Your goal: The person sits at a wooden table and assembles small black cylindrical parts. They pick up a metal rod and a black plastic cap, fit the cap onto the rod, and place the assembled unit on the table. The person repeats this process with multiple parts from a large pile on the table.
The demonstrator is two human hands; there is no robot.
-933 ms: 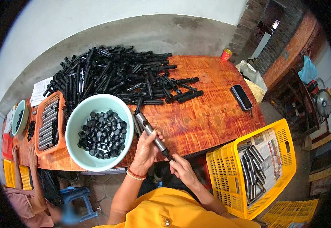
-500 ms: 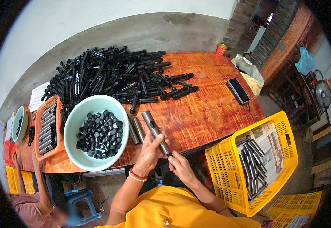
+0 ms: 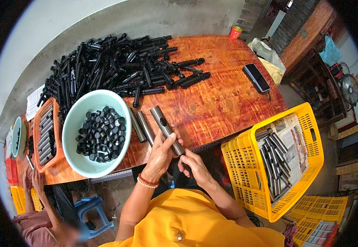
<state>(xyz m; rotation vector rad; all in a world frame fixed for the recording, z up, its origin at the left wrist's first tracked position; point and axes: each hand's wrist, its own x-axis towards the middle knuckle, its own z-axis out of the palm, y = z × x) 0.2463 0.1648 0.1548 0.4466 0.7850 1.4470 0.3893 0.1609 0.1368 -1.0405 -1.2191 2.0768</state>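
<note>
**First:** Where is the metal tube [image 3: 166, 128] found?
**Second:** It is held above the near edge of the table [image 3: 228, 99], tilted, with its far end leaning to the left. A dark round hole is noted in its side, near the far end.

**First:** How are the hands placed?
**Second:** The tube is clamped in the left hand [image 3: 159, 155], the thumb being laid across it. The right hand [image 3: 197, 168] is held at the near end with its fingers curled; whether anything is gripped there cannot be told.

**First:** What is recorded beside them?
**Second:** Two loose tubes [image 3: 145, 125] are laid on the wood between the left hand and a pale blue bowl [image 3: 79, 113], which is partly filled with black caps [image 3: 101, 133]. Black rods [image 3: 105, 66] are heaped behind the bowl. More tubes are carried in an orange basket [image 3: 59, 131] to its left.

**First:** And to the right?
**Second:** A phone [image 3: 256, 78] is laid on the table. Below it, a yellow crate [image 3: 240, 173] is seen, in which further tubes are rested on newspaper [image 3: 296, 148]. At the far left, a co-worker's hands [image 3: 38, 181] are observed at the table edge.
</note>
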